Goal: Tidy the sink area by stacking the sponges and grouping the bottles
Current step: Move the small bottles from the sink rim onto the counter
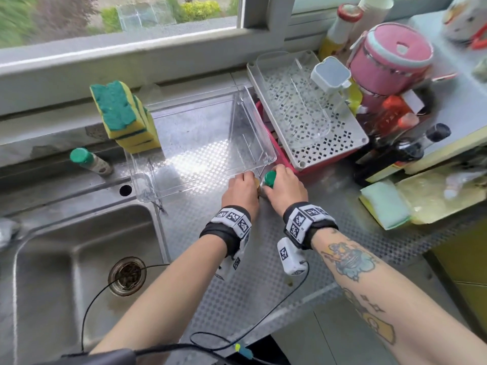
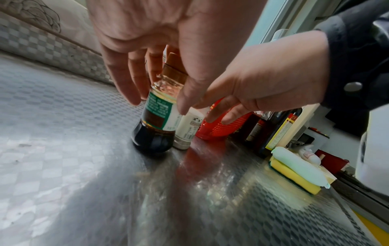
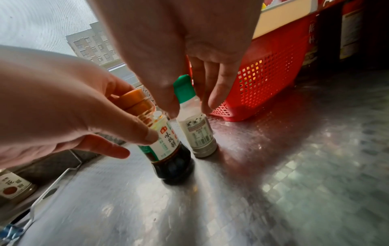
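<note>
Standing upright, dark sauce bottle [image 3: 168,149], orange cap, white green-capped bottle [image 3: 197,126] beside

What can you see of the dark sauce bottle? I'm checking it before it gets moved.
The dark sauce bottle is small and clear, looks like plastic, with an orange cap, a white and green label and dark liquid filling its lower part. It stands upright on the steel counter, close beside a white bottle. The left hand holds it around the neck.

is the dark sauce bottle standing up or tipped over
Standing upright. The dark sauce bottle has its round base on the steel counter and its orange cap on top, with the left hand around its neck.
</note>
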Action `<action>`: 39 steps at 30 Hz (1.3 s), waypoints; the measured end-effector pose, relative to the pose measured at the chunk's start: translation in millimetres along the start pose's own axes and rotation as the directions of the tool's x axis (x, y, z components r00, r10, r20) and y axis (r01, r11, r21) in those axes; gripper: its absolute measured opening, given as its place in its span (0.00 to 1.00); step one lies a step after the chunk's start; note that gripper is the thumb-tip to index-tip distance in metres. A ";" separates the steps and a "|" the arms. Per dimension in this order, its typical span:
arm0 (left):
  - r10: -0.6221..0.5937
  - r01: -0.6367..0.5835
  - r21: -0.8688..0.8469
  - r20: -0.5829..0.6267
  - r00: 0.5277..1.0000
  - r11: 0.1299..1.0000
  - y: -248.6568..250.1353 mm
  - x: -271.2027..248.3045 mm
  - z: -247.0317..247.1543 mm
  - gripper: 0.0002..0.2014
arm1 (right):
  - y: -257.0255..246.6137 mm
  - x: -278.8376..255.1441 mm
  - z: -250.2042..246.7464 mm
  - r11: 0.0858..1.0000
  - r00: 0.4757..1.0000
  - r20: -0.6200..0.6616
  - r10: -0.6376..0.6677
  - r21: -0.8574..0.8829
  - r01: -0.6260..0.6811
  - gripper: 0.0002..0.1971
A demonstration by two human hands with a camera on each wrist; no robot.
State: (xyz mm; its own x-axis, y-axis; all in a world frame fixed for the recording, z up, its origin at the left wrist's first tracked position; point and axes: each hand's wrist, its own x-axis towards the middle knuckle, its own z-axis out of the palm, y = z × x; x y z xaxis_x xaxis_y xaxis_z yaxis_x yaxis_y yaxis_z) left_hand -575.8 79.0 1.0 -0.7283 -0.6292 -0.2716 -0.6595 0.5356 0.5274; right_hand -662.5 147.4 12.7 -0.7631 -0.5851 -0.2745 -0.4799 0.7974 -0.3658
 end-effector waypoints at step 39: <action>-0.165 0.142 -0.113 -0.227 0.960 0.983 -220.9 -88.1 -168.8 0.07 | -133.2 -110.1 71.1 0.963 0.964 0.041 -0.262 0.071 0.258 0.07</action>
State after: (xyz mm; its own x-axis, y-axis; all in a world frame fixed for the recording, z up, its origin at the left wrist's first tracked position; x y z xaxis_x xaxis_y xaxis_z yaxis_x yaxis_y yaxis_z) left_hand -334.5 -79.0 44.3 -0.5478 -0.8202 -0.1652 -0.7311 0.3733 0.5711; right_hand -483.9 95.1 28.5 -0.5925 -0.7790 -0.2054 -0.6288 0.6066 -0.4864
